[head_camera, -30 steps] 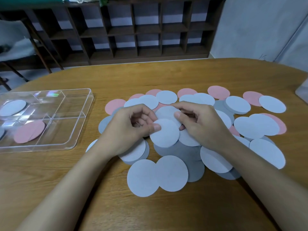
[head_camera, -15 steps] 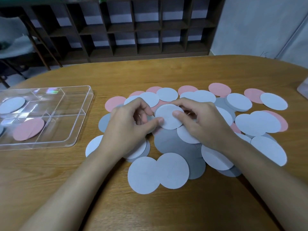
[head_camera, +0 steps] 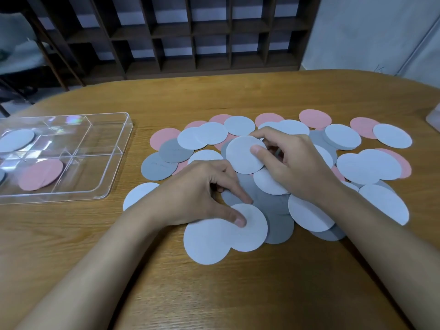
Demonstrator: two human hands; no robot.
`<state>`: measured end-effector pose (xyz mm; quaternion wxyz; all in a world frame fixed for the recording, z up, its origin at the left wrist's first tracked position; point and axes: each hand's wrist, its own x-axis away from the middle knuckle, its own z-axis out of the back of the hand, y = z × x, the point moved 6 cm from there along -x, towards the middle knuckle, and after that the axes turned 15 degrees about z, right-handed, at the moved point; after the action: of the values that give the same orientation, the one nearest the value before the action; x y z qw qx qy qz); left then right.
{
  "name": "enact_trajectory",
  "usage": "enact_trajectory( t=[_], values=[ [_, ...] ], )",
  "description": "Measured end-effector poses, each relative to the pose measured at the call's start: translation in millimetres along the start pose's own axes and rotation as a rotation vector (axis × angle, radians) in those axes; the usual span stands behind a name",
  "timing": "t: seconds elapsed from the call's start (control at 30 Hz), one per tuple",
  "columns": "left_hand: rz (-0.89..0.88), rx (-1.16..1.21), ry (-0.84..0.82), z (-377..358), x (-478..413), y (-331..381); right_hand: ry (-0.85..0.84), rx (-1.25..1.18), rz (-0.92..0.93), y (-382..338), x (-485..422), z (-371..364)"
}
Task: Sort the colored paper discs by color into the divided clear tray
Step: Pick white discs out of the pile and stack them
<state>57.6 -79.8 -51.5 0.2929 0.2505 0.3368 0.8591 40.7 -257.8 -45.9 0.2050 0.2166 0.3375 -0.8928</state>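
A loose spread of white, grey and pink paper discs (head_camera: 371,166) covers the middle of the wooden table. My right hand (head_camera: 295,167) pinches one white disc (head_camera: 240,154) between thumb and fingers, just above the pile. My left hand (head_camera: 202,194) rests lower on the pile, its thumb pressing on a white disc (head_camera: 252,228) and its fingers on a grey disc (head_camera: 269,206). The divided clear tray (head_camera: 114,163) lies at the left, holding a pink disc (head_camera: 40,173) in a near compartment and a white disc (head_camera: 16,140) in a far one.
A dark wooden cubby shelf (head_camera: 190,32) stands behind the table, with chair legs (head_camera: 47,55) at far left. A clear container's edge (head_camera: 434,117) shows at the right border. Bare wood (head_camera: 238,294) lies in front of the pile.
My left hand let go of the white disc and dropped toward me onto the lower discs. My right hand alone keeps hold of the white disc.
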Motion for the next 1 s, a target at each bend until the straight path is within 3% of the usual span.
enact_trajectory(
  t=[0.27,0.43,0.7,1.0],
  values=[
    [0.019,0.045,-0.017,2,-4,-3,0.007,-0.013,0.003,0,-1,0],
    [0.030,0.283,0.024,15,-4,-4,0.021,-0.064,-0.018,1,-1,-1],
    [0.034,0.535,0.347,44,-6,-18,0.079,-0.299,-0.114,7,0,-2],
    [0.041,0.494,0.540,44,-3,-26,0.030,-0.411,-0.156,-7,2,-9]
  ],
)
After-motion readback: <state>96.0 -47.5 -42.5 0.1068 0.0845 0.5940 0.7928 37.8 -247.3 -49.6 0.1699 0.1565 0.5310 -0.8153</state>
